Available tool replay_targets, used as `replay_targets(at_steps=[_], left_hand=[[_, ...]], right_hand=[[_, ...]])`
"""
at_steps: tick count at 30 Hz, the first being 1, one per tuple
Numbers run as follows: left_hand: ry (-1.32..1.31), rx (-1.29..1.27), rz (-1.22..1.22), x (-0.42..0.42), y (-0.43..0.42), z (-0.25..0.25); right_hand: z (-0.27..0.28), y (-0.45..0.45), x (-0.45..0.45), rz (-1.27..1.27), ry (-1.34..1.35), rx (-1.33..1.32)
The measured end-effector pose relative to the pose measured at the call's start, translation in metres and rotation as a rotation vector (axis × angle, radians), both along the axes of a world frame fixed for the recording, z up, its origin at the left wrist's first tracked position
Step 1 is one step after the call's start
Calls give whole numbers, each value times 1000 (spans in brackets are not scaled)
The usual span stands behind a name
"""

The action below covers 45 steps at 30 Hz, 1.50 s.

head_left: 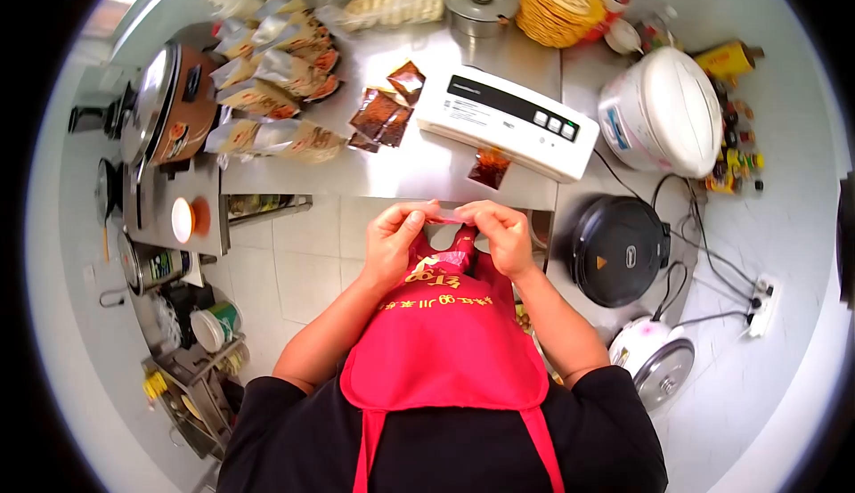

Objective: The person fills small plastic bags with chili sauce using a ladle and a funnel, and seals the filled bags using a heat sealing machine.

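My left hand (pixel 389 242) and my right hand (pixel 500 239) are held close together in front of the red apron (pixel 443 359), near the table's front edge. Both are closed in a pinch on a small clear plastic bag (pixel 447 216), stretched between the fingertips; its lower part is hard to make out. Just beyond them, a sachet of red-brown sauce (pixel 489 170) lies against the front of a white bag sealer (pixel 499 123). Further left on the steel table (pixel 356 172) are several dark sauce sachets (pixel 381 119), some overlapping.
Filled pouches (pixel 267 92) stand in rows at the left of the table. Along the back are a tray of pale rounds (pixel 396 3), a lidded pot (pixel 482 3) and stacked flatbreads (pixel 559 8). A white cooker (pixel 663 110), black electric griddle (pixel 621 250) and trailing cords (pixel 712 252) line the right.
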State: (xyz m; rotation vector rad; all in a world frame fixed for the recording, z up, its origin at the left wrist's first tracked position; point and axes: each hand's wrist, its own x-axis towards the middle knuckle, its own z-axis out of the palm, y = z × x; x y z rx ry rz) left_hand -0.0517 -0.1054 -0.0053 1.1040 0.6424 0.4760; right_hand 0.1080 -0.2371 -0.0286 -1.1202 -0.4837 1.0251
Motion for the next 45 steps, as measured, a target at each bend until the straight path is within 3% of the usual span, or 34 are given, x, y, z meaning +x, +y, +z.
replay_targets(at_steps=[3, 4, 5, 8, 9, 11, 14, 17, 18, 19, 21, 25, 29, 31, 33, 37, 38, 45], left_hand=[[47, 180, 89, -28, 16, 2], [60, 161, 113, -40, 22, 2], [56, 159, 118, -50, 29, 3], [84, 234, 190, -78, 49, 2], [82, 224, 192, -88, 54, 1], [94, 227, 236, -103, 68, 0], [75, 175, 290, -120, 87, -2], [59, 142, 313, -140, 115, -10], [62, 153, 306, -141, 123, -10], [48, 147, 310, -143, 130, -11], [63, 160, 267, -146, 141, -12], [17, 133, 248, -146, 160, -16], [-4, 164, 202, -146, 172, -14], [-8, 167, 192, -147, 174, -16], [-2, 210, 163, -150, 175, -20], [17, 174, 158, -155, 172, -24], [21, 172, 164, -157, 172, -25], [50, 159, 183, -156, 171, -26]], right_hand=[[-39, 47, 2, 10, 29, -143], [-62, 69, 0, 56, -329, -421], [-73, 93, -7, 15, -614, -475], [-108, 163, -28, 215, -1230, -466], [-104, 189, -34, 313, -1260, -534], [-145, 237, -51, 240, -1648, -631], [-170, 268, -58, 172, -1876, -804], [-181, 283, -34, 432, -1824, -745], [-177, 286, -31, 257, -1876, -676], [-172, 290, -22, 258, -1892, -680], [-153, 297, -4, 360, -1649, -649], [-89, 327, 32, 18, -1348, -548], [-77, 355, 67, -12, -1407, -542], [-87, 364, 70, -39, -1471, -411], [-105, 363, 57, 138, -1418, -566], [-113, 347, -14, 429, -1377, -1115], [-125, 346, -20, 447, -1264, -1163], [-138, 356, -13, 423, -1214, -1107]])
